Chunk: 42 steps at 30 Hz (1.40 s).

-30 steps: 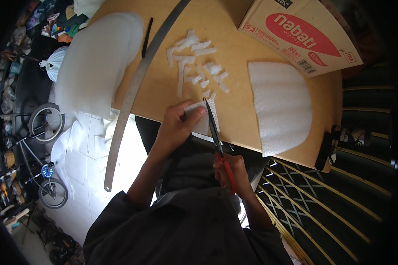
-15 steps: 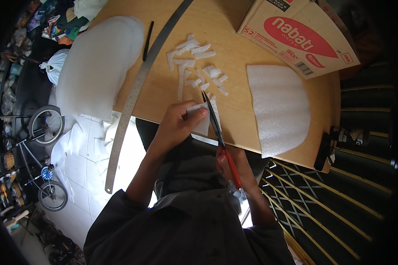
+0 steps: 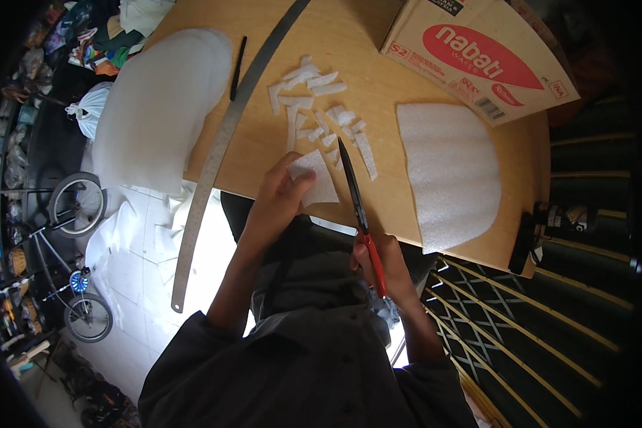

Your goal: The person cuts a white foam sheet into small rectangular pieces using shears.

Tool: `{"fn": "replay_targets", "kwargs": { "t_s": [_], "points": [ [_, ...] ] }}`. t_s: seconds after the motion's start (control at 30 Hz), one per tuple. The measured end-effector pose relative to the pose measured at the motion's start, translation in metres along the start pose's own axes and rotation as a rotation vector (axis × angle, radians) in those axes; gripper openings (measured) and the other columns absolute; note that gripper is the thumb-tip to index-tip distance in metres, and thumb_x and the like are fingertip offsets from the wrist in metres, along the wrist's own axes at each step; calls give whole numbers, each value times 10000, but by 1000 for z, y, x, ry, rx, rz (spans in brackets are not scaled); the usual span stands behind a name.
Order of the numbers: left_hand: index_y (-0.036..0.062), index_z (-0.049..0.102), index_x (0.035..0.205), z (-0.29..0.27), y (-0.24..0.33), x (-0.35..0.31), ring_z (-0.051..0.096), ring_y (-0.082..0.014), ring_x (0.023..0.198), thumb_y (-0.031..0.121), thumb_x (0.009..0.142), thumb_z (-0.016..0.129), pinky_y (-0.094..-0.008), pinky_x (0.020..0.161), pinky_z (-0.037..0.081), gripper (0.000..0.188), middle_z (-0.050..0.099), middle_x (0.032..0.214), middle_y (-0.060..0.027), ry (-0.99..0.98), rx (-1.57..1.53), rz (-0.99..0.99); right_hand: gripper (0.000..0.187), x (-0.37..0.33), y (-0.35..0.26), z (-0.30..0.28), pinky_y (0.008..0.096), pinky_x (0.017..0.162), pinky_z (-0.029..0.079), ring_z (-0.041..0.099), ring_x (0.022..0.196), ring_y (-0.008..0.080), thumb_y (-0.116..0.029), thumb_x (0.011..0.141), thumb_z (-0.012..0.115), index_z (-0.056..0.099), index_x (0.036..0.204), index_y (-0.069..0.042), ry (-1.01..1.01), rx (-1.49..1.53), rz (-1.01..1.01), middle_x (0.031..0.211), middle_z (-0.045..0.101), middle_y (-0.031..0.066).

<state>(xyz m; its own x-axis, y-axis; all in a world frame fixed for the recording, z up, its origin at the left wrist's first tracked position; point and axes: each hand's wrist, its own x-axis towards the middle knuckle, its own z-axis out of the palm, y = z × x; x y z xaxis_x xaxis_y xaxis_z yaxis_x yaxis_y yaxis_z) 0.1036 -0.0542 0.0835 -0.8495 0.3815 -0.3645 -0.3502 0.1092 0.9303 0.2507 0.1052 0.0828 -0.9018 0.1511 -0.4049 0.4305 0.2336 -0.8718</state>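
Observation:
Between the thumb and fingers of my left hand (image 3: 282, 189) is a small piece of white foam sheet (image 3: 317, 176), held at the table's near edge. My right hand (image 3: 381, 264) is closed round the red handles of a pair of scissors (image 3: 357, 200). Their dark blades point away from me, look nearly closed and stand just right of the foam piece. Beyond the blades lie several cut foam strips (image 3: 328, 85) in a loose heap. One longer strip (image 3: 365, 153) rests close to the right of the blade tips.
A larger foam sheet (image 3: 449, 175) lies on the wooden table (image 3: 264, 153) at right, below a cardboard box (image 3: 485, 60). On the left are a long metal ruler (image 3: 214, 160) jutting over the edge, a black pen (image 3: 239, 68) and a stack of foam (image 3: 157, 107). A bicycle (image 3: 53, 250) stands beyond.
A strip at the blades has come off the foam piece and now lies on the table. My left hand has drawn the piece slightly left, apart from the scissors.

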Motion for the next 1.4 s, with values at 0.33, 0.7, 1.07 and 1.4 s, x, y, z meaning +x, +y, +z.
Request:
{"fn": "replay_targets", "kwargs": {
  "t_s": [0.33, 0.7, 1.07, 1.4],
  "points": [
    [-27, 574, 1130, -3, 5, -3, 531, -22, 589, 170, 952, 648, -202, 512, 389, 276, 601, 709, -14, -54, 39, 156, 349, -27, 13, -6, 408, 707, 517, 683, 754, 333, -142, 852, 698, 485, 1075, 21, -169, 10, 35, 759, 637, 147],
    [-25, 583, 1033, 30, 1, -11, 583, -23, 763, 106, 945, 669, -187, 650, 453, 179, 665, 875, -26, -128, 92, 172, 299, -43, 29, 0, 429, 666, 509, 676, 730, 381, -148, 826, 740, 534, 984, 2, -75, 1, -26, 738, 650, 165],
    [-6, 603, 974, 40, 5, -12, 479, 3, 621, 122, 943, 678, -192, 528, 345, 151, 635, 751, 4, -132, -15, 153, 236, -51, 32, 4, 370, 566, 501, 678, 604, 313, -63, 830, 716, 611, 1018, 34, 24, 81, -23, 658, 649, 138],
    [-18, 629, 840, 39, 5, -11, 421, 7, 563, 167, 934, 701, -210, 484, 305, 220, 546, 627, 42, -91, 64, 169, 209, -52, 41, 9, 345, 512, 488, 646, 521, 269, 0, 806, 711, 646, 1002, 27, -7, 99, -8, 612, 625, 131]
  ]
}}
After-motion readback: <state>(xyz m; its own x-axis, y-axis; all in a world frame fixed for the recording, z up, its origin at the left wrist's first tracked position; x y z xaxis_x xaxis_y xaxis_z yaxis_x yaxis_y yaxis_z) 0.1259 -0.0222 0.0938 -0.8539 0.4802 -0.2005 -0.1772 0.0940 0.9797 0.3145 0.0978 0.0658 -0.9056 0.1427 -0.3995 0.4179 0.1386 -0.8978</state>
